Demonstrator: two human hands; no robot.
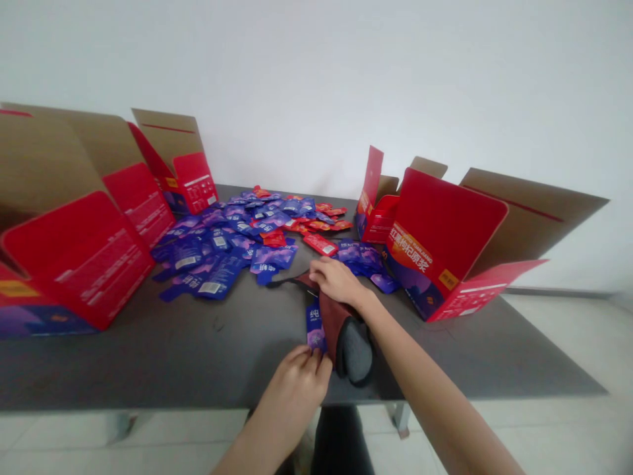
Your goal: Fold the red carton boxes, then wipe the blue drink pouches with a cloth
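My left hand (pixel 304 369) is closed at the near end of a blue-purple sachet (pixel 315 323), close to the table's front edge. The sachet lies lengthwise, its white print facing up. Just right of it is a reddish-brown cloth (pixel 335 323) with black edging and a grey inner side, folded over on itself. My right hand (pixel 337 280) has its fingers closed on the far part of this cloth. A thin dark strip of the cloth trails to the left on the table. The fingertips of my left hand are partly hidden.
A heap of blue-purple sachets (pixel 217 241) mixed with red sachets (pixel 326 224) covers the back middle of the dark table (pixel 198 356). Open red cartons stand at the left (pixel 93 264) and right (pixel 435 244), flaps raised. A white wall is behind.
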